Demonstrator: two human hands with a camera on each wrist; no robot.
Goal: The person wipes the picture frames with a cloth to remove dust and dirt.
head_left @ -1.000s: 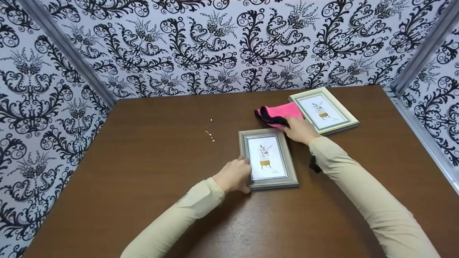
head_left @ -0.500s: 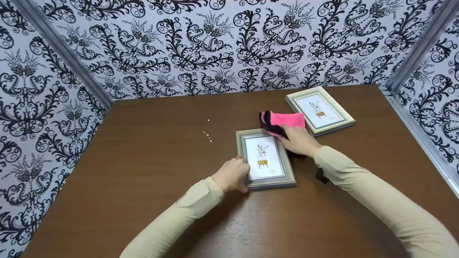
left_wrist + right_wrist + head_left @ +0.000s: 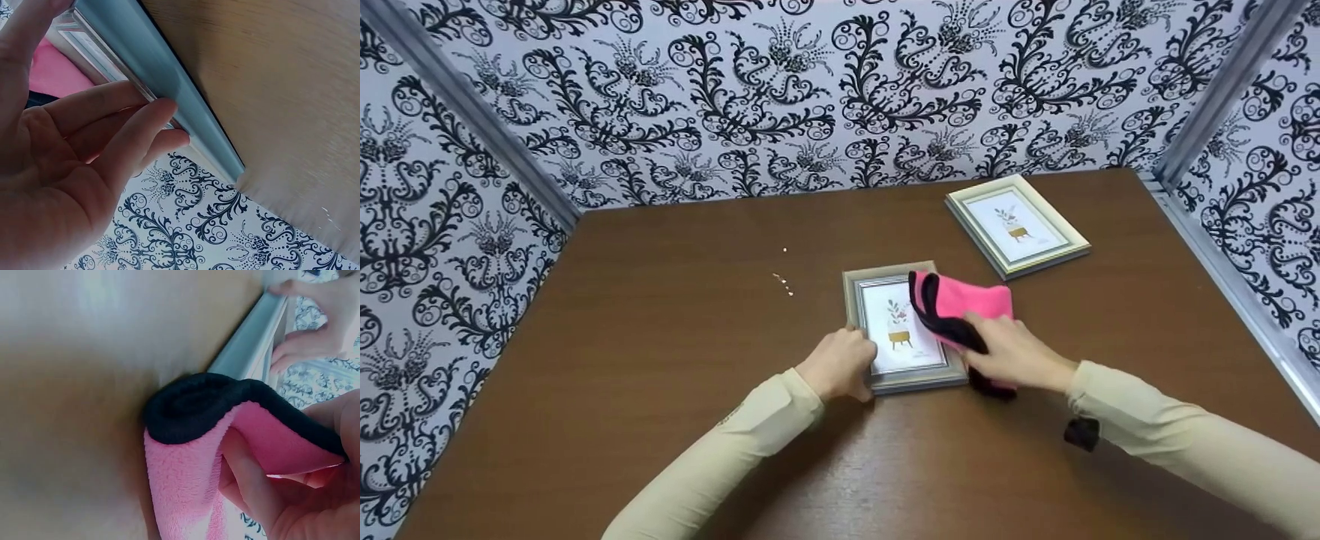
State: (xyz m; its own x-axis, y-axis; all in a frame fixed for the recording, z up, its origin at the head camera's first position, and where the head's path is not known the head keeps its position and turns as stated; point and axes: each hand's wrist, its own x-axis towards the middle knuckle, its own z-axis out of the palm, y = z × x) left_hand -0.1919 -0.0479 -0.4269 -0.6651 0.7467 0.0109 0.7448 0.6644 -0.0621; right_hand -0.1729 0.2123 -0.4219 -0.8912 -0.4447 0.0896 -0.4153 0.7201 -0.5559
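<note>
A picture frame [image 3: 855,300] with a silvery-beige border and a plant print lies flat on the brown table. My left hand [image 3: 838,364] grips its near left corner; in the left wrist view the fingertips [image 3: 163,109] press along its grey-blue side. With my right hand [image 3: 1012,349] I hold a pink cloth [image 3: 975,298] with black edging, draped over the right side of this frame. Seen from the right wrist, the folded cloth [image 3: 185,478] bulges between thumb and fingers and hangs down past the frame's edge.
Farther back on the right lies a second, cream picture frame [image 3: 1069,225] with a similar print. Several tiny white bits [image 3: 784,282] are scattered on the table [image 3: 675,322] left of the nearer frame. Patterned walls [image 3: 750,97] enclose the back and sides.
My right hand has brought the cloth from beside the far frame toward me, onto the nearer frame's right side. My left hand keeps its grip at the corner.
</note>
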